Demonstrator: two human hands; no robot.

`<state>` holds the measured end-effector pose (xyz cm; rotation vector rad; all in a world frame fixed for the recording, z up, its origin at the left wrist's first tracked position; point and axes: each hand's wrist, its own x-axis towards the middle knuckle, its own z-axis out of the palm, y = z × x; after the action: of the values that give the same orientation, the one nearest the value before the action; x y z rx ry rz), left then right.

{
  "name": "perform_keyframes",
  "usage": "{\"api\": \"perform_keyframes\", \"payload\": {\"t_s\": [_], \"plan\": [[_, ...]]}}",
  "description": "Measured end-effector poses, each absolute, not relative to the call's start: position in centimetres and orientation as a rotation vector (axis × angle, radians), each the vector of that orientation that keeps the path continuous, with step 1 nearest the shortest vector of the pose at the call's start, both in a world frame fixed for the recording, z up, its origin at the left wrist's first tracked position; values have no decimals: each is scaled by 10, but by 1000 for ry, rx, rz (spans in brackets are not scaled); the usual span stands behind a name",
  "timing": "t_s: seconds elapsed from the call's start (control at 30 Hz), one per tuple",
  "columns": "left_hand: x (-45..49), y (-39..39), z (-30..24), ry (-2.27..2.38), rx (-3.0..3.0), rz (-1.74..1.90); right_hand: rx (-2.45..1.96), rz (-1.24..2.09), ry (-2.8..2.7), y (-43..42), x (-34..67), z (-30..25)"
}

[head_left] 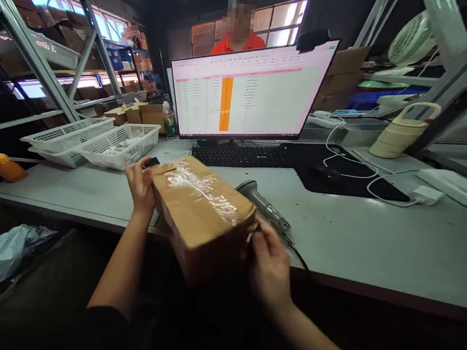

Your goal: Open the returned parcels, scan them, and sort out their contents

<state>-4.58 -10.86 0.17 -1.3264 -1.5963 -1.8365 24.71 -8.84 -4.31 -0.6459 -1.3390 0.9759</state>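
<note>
A brown cardboard box (204, 200), with shiny clear tape across its top, is tilted at the front edge of the desk. My left hand (140, 186) grips its far left corner. Just behind those fingers shows a small black object (151, 162); I cannot tell whether the hand touches it. At the box's right end, the fingers of my right hand (271, 254) are closed on the edge near the top corner. The lower side of the box is in shadow. Partly hidden behind the box, a grey handheld barcode scanner (266, 205) lies on the desk.
Beyond the box stand a keyboard (243, 155) and a monitor (264, 101) showing a spreadsheet. White plastic baskets (119, 146) sit at left, near an orange pouch (7, 167). A mouse (327, 175), cables and a cream container (400, 136) are at right. A person in red (259, 42) is behind the monitor.
</note>
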Motion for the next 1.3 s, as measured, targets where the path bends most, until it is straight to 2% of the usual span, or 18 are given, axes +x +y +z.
{"api": "perform_keyframes", "payload": {"t_s": [0.13,0.2,0.3,0.37,0.43,0.47,0.53,0.6,0.7,0.9,1.07,1.3], "plan": [[-89,-56,44,-1945,-1716,-1782,-430,1247,-1496,-137,238,-49],[-107,-54,64,-2040,-1870,-1875,-389,1203,-1527,-135,241,-40],[-107,-91,77,-1826,-1661,-2192,-481,973,-1535,-94,251,-8],[-86,-131,74,-1421,-1419,-2252,-527,760,-1642,-55,255,18],[-51,-167,66,-1227,-1591,-1961,-554,494,-1773,-17,252,40],[-33,-181,61,-1284,-1771,-1666,-594,404,-1841,-2,249,48],[-2,-197,53,-1462,-1974,-1119,-704,342,-1986,18,241,56],[14,-201,47,-1536,-2012,-862,-770,353,-2104,23,242,58],[14,-196,44,-1451,-2008,-842,-718,211,-2213,8,260,61],[5,-191,47,-1364,-2049,-862,-487,-428,-2238,-48,257,91],[10,-195,45,-1379,-2043,-879,-176,-559,-2399,-71,192,99],[13,-199,40,-1354,-2009,-889,-199,-678,-2334,-84,173,91]]}}
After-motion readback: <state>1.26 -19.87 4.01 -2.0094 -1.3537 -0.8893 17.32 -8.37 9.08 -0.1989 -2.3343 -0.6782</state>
